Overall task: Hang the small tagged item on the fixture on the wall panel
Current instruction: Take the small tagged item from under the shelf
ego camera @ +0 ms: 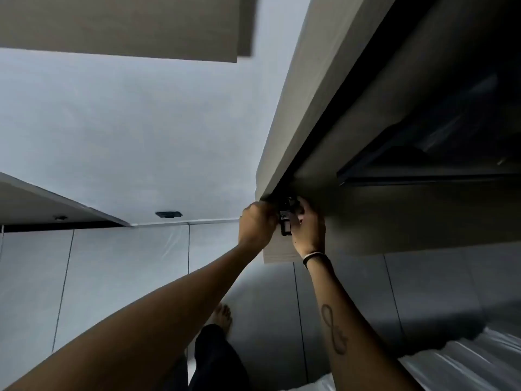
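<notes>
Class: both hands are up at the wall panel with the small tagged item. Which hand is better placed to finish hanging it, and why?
Probably the right hand: its fingers wrap the small tagged item from behind. The left hand is fisted beside it, seemingly steadying.

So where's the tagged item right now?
Head view, centre-right: the small tagged item sits between the left hand and right hand, against the wall panel.

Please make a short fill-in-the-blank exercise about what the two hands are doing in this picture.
1. The small tagged item is held between ____ hands.
2. A dark band circles the wrist of the ____ hand.
3. The left hand is closed into a loose ____.
4. A bare ____ shows on the floor below the arms.

Missing words: both; right; fist; foot
</notes>
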The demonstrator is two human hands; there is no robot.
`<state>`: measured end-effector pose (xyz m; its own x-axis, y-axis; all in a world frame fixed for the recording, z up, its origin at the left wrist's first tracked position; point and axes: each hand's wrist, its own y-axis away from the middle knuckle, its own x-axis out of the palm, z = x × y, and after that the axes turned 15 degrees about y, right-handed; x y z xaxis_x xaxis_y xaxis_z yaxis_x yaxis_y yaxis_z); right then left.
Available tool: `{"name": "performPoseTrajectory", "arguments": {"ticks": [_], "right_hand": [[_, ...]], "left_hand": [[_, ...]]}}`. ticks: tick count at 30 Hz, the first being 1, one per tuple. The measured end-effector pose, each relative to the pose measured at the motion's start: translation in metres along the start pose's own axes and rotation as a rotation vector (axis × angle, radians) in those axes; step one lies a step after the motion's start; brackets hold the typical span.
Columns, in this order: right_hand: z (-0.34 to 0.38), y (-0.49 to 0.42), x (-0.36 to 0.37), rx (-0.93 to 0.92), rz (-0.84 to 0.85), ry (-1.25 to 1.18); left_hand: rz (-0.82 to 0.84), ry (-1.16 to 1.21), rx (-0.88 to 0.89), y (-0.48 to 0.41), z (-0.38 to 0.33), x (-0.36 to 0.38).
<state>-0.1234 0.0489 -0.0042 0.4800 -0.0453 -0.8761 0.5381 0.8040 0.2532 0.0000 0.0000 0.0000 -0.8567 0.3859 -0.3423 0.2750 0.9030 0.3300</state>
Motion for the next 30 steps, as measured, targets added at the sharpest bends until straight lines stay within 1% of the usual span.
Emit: {"name": "performPoseTrajectory", "arguments": {"ticks": [3, 5, 10, 13, 16, 18, 21, 23, 26, 30], "right_hand": [[-0.001, -0.016, 0.001, 0.031, 0.018, 0.037], [-0.001, -0.023, 0.003, 0.046, 0.055, 0.018], [0.000, -0.030, 0.011, 0.063, 0.079, -0.025], [-0.001, -0.034, 0.011, 0.140, 0.103, -0.125], [-0.001, -0.034, 0.005, 0.225, 0.169, -0.335], [0.000, -0.029, 0.001, 0.242, 0.222, -0.450], [0.006, -0.014, 0.000, 0.258, 0.301, -0.529], [0.013, -0.003, 0.000, 0.264, 0.338, -0.573], [0.032, 0.012, -0.001, 0.231, 0.361, -0.624], [0.072, 0.036, -0.005, 0.167, 0.371, -0.682]], "left_hand": [[-0.033, 0.027, -0.073, -0.013, -0.002, 0.010], [-0.049, 0.045, -0.132, -0.017, -0.003, 0.014], [-0.084, 0.100, -0.161, -0.023, 0.004, 0.019], [-0.058, 0.184, -0.200, -0.023, 0.009, 0.017], [-0.056, 0.259, -0.223, -0.021, 0.013, 0.012], [-0.062, 0.289, -0.228, -0.017, 0.016, 0.007], [-0.054, 0.333, -0.219, -0.008, 0.025, -0.006], [-0.063, 0.415, -0.236, 0.001, 0.030, -0.019], [-0.059, 0.525, -0.256, 0.015, 0.033, -0.046], [0.000, 0.661, -0.222, 0.035, 0.033, -0.096]]}}
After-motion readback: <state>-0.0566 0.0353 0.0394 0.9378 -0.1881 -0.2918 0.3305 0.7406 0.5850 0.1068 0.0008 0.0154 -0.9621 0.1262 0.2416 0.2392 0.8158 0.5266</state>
